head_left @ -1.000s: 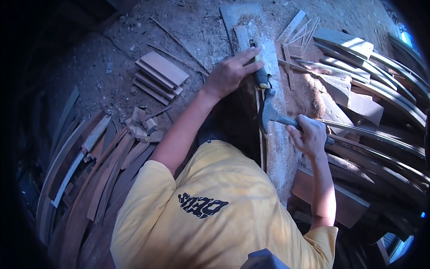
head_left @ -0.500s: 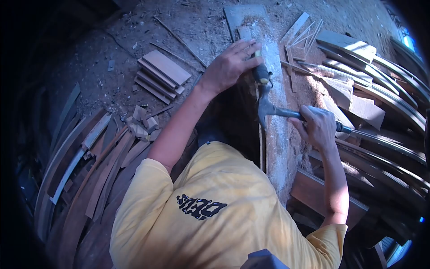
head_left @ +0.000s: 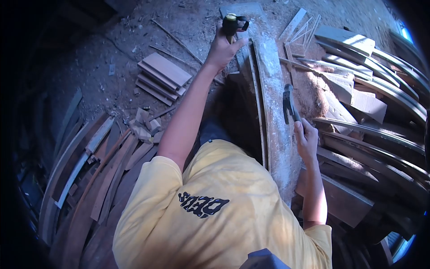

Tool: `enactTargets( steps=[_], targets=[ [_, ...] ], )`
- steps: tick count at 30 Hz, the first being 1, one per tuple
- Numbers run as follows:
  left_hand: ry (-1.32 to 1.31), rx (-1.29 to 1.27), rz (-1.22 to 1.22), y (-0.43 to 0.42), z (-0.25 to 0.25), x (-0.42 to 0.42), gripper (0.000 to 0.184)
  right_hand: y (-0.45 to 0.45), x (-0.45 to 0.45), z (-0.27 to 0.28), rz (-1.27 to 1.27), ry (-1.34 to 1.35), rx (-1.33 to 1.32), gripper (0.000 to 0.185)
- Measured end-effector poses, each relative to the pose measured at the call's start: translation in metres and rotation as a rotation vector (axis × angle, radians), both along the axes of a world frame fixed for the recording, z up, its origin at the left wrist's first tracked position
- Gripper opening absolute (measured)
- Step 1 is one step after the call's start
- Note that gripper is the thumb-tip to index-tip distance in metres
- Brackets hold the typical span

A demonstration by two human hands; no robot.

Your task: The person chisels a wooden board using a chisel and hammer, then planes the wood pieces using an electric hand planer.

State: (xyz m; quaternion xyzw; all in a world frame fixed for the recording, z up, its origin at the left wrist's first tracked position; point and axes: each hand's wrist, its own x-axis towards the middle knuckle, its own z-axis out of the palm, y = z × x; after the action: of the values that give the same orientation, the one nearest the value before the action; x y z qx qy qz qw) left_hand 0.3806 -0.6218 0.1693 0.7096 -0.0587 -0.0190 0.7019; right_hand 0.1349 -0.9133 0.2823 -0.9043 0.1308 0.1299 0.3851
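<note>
My left hand is wrapped round a chisel with a dark handle and a yellowish butt end facing up at me. A black loop hangs off the handle's top, and the blade is hidden. It stands over the far part of a long, dusty wooden beam. My right hand grips a claw hammer by its handle, along the beam's right edge. The hammer's head points away from me, apart from the chisel. A narrow board edge runs along the beam's left side.
Flat boards are stacked on the ground to the left, with small wood blocks nearer me. Long curved planks lie at the left. More curved timber is piled on the right, close to my right arm.
My left hand has moved away from me and turned the chisel upright. My right hand has drawn back toward me and left, swinging the hammer from crosswise to pointing away, off the chisel.
</note>
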Motion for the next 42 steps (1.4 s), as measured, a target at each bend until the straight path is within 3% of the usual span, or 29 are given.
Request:
enactTargets(
  steps=[1, 2, 4, 5, 10, 16, 18, 20, 22, 23, 25, 28, 30, 33, 37, 42],
  targets=[
    [0.03, -0.171, -0.056, -0.009, -0.006, 0.009, 0.045, -0.001, -0.007, -0.003, -0.041, 0.024, 0.065, 0.054],
    [0.027, -0.172, -0.06, -0.009, -0.013, 0.017, 0.045, 0.0, -0.013, -0.005, -0.045, 0.021, 0.064, 0.054],
    [0.276, -0.236, -0.272, -0.005, -0.011, 0.024, 0.037, 0.004, -0.022, -0.005, -0.128, -0.026, 0.149, 0.054],
    [0.304, -0.238, -0.265, -0.003, -0.011, 0.026, 0.025, 0.005, -0.026, -0.003, -0.134, -0.027, 0.147, 0.054],
    [0.339, -0.171, -0.312, -0.002, -0.004, 0.033, 0.018, 0.007, -0.037, -0.003, -0.302, 0.051, 0.3, 0.049],
    [0.286, -0.146, -0.127, -0.017, -0.007, 0.025, 0.024, 0.014, -0.053, 0.001, -0.282, 0.015, 0.22, 0.041],
    [0.108, 0.069, 0.224, -0.025, 0.0, 0.018, 0.034, 0.013, -0.068, 0.007, -0.342, 0.097, 0.213, 0.04],
    [0.062, -0.248, 0.187, -0.024, 0.02, -0.004, 0.031, 0.01, -0.087, 0.016, -0.412, 0.183, 0.202, 0.043],
    [0.042, -0.315, -0.049, -0.014, 0.045, -0.04, 0.016, 0.003, -0.107, 0.022, -0.219, 0.12, 0.127, 0.036],
    [0.01, -0.335, -0.156, -0.021, 0.067, -0.063, 0.018, -0.002, -0.117, 0.023, -0.208, 0.216, 0.161, 0.043],
    [-0.006, -0.368, -0.281, -0.038, 0.087, -0.125, 0.021, -0.009, -0.14, 0.013, -0.224, 0.245, 0.213, 0.039],
    [0.263, -0.285, -0.432, -0.06, 0.107, -0.219, 0.029, -0.023, -0.179, -0.003, -0.232, 0.264, 0.331, 0.034],
    [0.248, -0.326, -0.588, -0.063, 0.099, -0.266, 0.037, -0.032, -0.202, -0.017, -0.237, 0.261, 0.401, 0.033],
    [0.288, -0.341, -0.644, -0.061, 0.094, -0.313, 0.042, -0.034, -0.238, -0.019, -0.262, 0.274, 0.456, 0.046],
    [0.404, -0.27, -0.768, -0.069, 0.09, -0.336, 0.046, -0.041, -0.266, -0.012, -0.103, 0.245, 0.332, 0.046],
    [0.338, -0.213, -0.833, -0.082, 0.072, -0.359, 0.056, -0.054, -0.287, -0.017, -0.084, 0.155, 0.338, 0.045]
  ],
)
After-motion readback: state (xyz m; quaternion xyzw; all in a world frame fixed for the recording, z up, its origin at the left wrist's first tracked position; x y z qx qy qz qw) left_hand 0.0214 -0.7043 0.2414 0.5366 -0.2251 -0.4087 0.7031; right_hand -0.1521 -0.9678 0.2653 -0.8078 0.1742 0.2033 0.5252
